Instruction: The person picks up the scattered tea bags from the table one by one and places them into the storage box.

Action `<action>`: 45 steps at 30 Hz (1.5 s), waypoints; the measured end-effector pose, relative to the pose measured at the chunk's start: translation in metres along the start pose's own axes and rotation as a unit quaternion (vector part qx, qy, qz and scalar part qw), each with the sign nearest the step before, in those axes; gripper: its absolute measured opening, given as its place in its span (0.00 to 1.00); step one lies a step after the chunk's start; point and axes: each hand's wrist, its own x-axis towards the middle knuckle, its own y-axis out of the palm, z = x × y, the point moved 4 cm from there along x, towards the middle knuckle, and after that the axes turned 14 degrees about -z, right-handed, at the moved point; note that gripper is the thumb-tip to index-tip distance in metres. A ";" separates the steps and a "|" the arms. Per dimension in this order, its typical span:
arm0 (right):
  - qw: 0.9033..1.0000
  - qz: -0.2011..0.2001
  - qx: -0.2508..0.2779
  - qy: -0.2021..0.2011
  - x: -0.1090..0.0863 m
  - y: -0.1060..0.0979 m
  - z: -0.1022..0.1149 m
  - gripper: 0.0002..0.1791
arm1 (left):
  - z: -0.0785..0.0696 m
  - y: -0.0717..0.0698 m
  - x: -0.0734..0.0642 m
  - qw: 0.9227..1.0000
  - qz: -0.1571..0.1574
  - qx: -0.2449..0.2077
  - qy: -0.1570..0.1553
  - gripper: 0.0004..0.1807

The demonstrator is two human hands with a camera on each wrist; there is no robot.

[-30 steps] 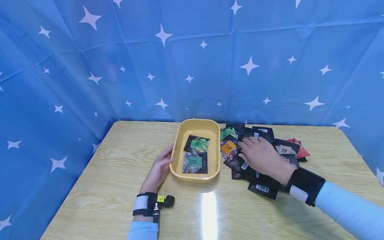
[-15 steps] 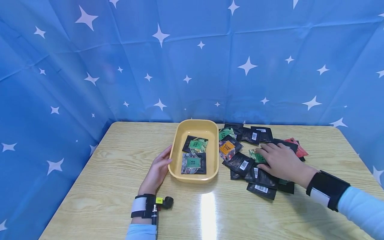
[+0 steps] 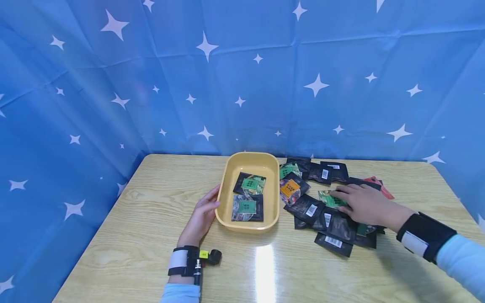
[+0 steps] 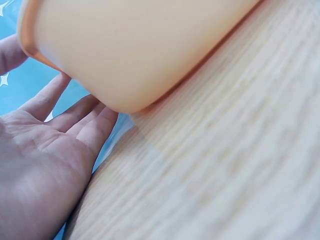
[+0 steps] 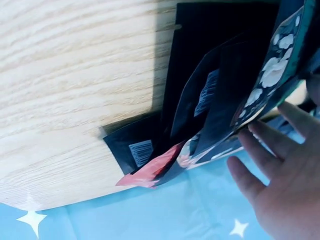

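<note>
A yellow plastic tub (image 3: pixel 222 181) stands on the table holding two black sachets, the upper sachet (image 3: pixel 251 184) and the lower sachet (image 3: pixel 246 207), both with green labels. My left hand (image 3: pixel 201 216) touches its left side, thumb at the rim; in the left wrist view, extended fingers (image 4: pixel 47 97) reach the outer wall. Over the right part of a heap of black sachets (image 3: pixel 339 225) lies my right hand (image 3: pixel 365 205). Its fingertips rest at a green-labelled sachet (image 3: pixel 329 198). In the right wrist view, spread fingers (image 5: pixel 262 150) meet the edges of overlapping sachets; the thumb is mostly hidden.
An orange-labelled sachet (image 3: pixel 291 189) lies close to the tub's right wall. A red sachet (image 3: pixel 382 187) pokes out behind my right hand. Several sachets show barcodes, such as the front sachet (image 3: pixel 333 243). A blue star-printed curtain (image 3: pixel 242 75) hangs behind the wooden table (image 3: pixel 151 202).
My right hand has moved rightward across the heap, uncovering the barcoded sachets and the green-labelled one under its fingers. My left hand stays at the tub.
</note>
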 end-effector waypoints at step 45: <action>0.944 -0.299 -0.011 -0.138 0.065 -0.061 0.039 0.16 | 0.002 0.000 0.001 1.000 -0.007 0.003 0.001 0.34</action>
